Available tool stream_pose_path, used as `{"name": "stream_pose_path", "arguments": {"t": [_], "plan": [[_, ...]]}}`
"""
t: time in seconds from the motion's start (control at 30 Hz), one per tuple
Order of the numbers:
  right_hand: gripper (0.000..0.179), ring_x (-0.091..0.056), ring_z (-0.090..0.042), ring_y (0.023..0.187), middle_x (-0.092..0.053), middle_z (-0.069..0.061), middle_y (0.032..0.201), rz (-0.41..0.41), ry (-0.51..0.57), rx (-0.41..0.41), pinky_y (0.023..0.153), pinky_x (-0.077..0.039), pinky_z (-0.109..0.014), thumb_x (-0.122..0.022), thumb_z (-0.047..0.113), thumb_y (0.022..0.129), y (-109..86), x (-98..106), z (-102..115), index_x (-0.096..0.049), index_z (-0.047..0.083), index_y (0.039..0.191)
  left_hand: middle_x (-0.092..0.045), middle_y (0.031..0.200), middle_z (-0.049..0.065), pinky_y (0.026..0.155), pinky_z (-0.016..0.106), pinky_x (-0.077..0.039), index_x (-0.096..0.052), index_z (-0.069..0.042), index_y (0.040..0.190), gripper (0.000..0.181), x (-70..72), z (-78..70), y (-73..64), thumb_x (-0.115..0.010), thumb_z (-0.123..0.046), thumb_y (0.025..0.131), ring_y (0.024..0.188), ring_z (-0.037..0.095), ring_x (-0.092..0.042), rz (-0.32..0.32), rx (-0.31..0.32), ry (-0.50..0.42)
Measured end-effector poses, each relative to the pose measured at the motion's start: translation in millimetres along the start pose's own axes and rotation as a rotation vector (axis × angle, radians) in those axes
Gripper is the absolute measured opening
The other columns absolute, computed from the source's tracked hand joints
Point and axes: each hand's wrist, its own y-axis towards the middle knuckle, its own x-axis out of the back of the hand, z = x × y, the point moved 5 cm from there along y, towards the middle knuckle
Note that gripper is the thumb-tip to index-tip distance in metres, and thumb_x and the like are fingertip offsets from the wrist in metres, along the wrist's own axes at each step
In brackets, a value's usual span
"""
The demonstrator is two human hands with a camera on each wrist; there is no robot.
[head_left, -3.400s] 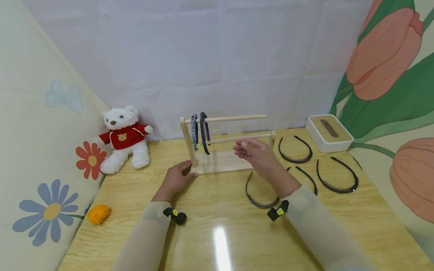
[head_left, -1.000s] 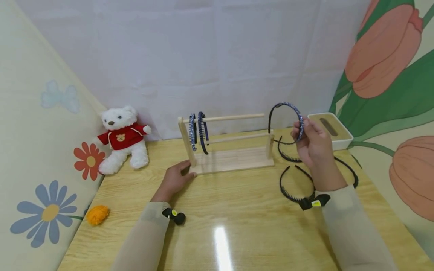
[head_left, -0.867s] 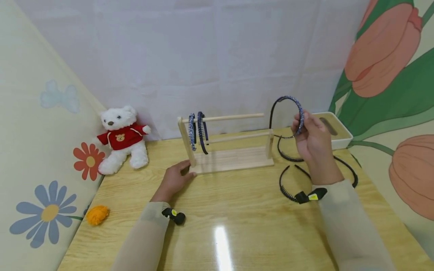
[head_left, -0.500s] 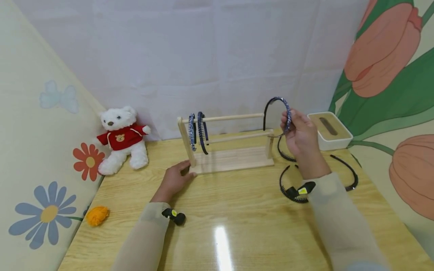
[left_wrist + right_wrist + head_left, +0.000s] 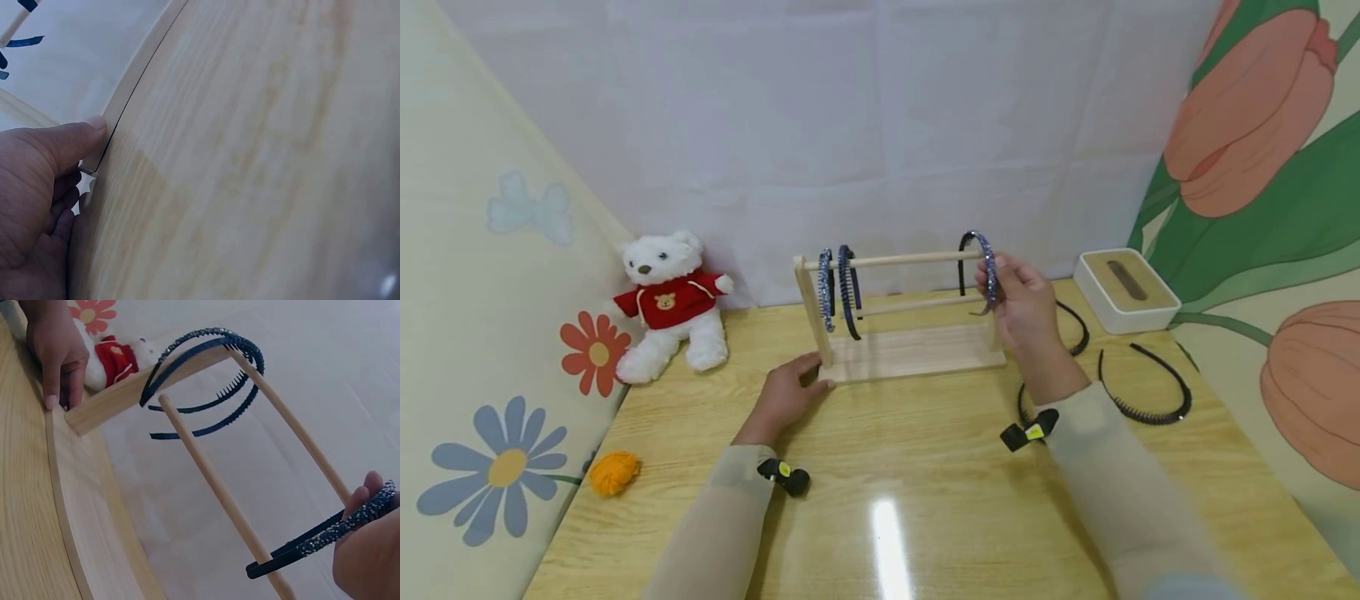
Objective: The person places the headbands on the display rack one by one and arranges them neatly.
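Note:
My right hand (image 5: 1026, 304) pinches a blue glittery headband (image 5: 350, 528) at the right end of the wooden headband rack (image 5: 917, 354). The band stands upright, its loop around the free end of the upper rod (image 5: 910, 260). In the right wrist view its tips lie by the lower rod (image 5: 219, 484), one crossing in front of it. My left hand (image 5: 786, 400) grips the left front corner of the rack's base, thumb on the edge (image 5: 100, 140). Near the rack's left post hang a glittery headband (image 5: 825, 292) and a dark blue headband (image 5: 850, 300).
Dark toothed headbands lie on the table to the right: one headband (image 5: 1180, 404), another (image 5: 1081, 329), and one partly hidden headband (image 5: 1022, 408) under my right forearm. A white box (image 5: 1123, 321) stands back right. A white teddy bear (image 5: 673, 292) and orange yarn ball (image 5: 615, 473) sit left.
My right hand has picked up the glittery headband from the table, raised it right of the rack, then moved it left over the upper rod's end. My left hand has stayed on the base.

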Motion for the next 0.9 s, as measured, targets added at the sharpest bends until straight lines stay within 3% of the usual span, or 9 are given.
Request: {"name": "stream_pose_path", "arguments": {"t": [0.2,0.53,0.77,0.9], "plan": [[0.015,-0.078,-0.013,0.093,-0.078,-0.011,0.109,0.036,-0.020,-0.014,0.091,-0.066,-0.025,-0.061,0.011,0.112,-8.2,-25.8,-19.8,-0.075,0.009,0.105,-0.054,0.163,0.021,0.128,0.063,-0.040,-0.056,-0.009,0.161,0.064,0.6,-1.6,0.0,-0.078,-0.026,0.104,0.153,0.048,-0.048,-0.003,-0.013,0.010],[0.015,-0.079,-0.013,0.089,-0.069,-0.037,0.130,0.102,-0.055,-0.034,0.086,-0.067,-0.026,-0.062,0.007,0.111,-22.6,-75.6,-58.9,-0.073,-0.002,0.117,-0.054,0.164,0.019,0.129,0.061,-0.039,-0.057,-0.009,0.159,0.063,1.0,-0.3,-4.1,-0.079,-0.027,0.103,0.153,0.047,-0.048,-0.012,-0.003,0.002],[0.022,-0.080,-0.019,0.098,-0.075,-0.030,0.126,0.099,-0.113,-0.038,0.098,-0.066,-0.034,-0.065,0.009,0.110,-22.4,-91.8,-71.4,-0.072,-0.005,0.125,-0.053,0.165,0.019,0.129,0.062,-0.038,-0.057,-0.009,0.160,0.063,1.1,-0.5,-3.2,-0.078,-0.027,0.104,0.154,0.047,-0.047,-0.012,-0.007,-0.002],[0.022,-0.080,-0.017,0.096,-0.080,-0.019,0.114,0.102,-0.107,-0.043,0.094,-0.067,-0.031,-0.065,0.009,0.111,-20.4,-95.8,-75.0,-0.072,-0.005,0.125,-0.054,0.165,0.018,0.129,0.062,-0.039,-0.057,-0.010,0.160,0.062,1.6,-0.6,-1.3,-0.078,-0.027,0.104,0.154,0.046,-0.047,-0.012,-0.011,0.009]]}}
